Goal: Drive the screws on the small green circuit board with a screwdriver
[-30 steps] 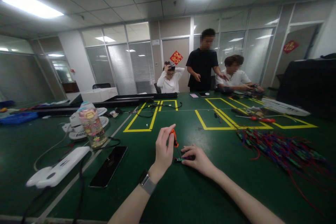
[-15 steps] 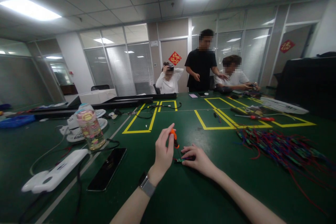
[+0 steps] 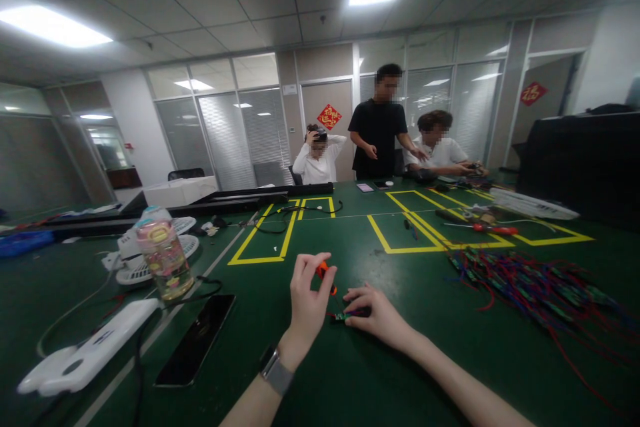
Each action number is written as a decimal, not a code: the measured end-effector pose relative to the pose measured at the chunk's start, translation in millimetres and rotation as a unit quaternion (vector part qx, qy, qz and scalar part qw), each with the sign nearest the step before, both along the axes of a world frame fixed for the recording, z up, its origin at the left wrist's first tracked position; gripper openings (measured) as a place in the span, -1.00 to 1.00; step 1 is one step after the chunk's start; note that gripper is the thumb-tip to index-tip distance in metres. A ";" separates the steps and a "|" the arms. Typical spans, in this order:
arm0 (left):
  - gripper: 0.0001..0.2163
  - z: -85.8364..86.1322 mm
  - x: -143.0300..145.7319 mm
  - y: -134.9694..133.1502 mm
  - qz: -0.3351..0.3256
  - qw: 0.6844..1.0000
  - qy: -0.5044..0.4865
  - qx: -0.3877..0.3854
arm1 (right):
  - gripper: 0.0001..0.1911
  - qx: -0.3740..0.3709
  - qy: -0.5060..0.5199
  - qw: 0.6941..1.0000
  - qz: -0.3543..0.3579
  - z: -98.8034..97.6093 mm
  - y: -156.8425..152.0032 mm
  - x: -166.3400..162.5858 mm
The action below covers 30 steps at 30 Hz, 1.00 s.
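My left hand (image 3: 307,297), with a watch (image 3: 273,367) on its wrist, pinches the handle of an orange and black screwdriver (image 3: 327,277) between thumb and fingertips. The screwdriver is tilted, its lower end towards a small green circuit board (image 3: 339,317) on the table; I cannot tell whether the tip touches it. From the right, my right hand (image 3: 375,312) grips the board, thumb and fingers closed at its edge. Part of the board and its dark wires are hidden under those fingers.
To the right lies a heap of green boards with red and blue wires (image 3: 545,287). A red-handled screwdriver (image 3: 495,229) lies beyond it. Left are a phone (image 3: 197,340), a drink bottle (image 3: 165,260) and a white device (image 3: 95,343). Several people (image 3: 377,127) are across the table.
The view has shifted a little, so the room sits lower and further left. My left fingers have changed their bend around the screwdriver handle. My right hand stays at the board.
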<state>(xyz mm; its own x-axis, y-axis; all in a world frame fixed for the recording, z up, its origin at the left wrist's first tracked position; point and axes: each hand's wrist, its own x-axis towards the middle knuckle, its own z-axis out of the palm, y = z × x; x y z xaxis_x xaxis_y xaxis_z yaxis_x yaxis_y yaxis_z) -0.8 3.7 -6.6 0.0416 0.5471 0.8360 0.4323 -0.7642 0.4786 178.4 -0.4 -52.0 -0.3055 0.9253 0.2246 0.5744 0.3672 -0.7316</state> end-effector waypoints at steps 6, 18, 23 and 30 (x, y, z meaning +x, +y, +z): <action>-0.68 0.3 -0.3 -0.3 -0.021 1.000 0.003 -0.022 | -0.87 -0.002 0.009 1.000 0.004 0.9 -0.5 0.9; -0.67 -1.4 1.8 -2.3 -0.022 0.999 0.011 -0.035 | -0.84 0.003 0.008 1.000 0.002 -0.1 0.3 1.6; -0.74 0.2 -0.1 -0.9 0.005 1.000 0.016 -0.013 | -0.85 0.002 0.008 1.000 0.001 -1.7 1.1 1.5; -0.69 1.0 1.1 -2.2 0.001 1.000 0.003 -0.029 | -0.86 -0.001 0.007 1.000 -0.003 -3.9 1.5 1.2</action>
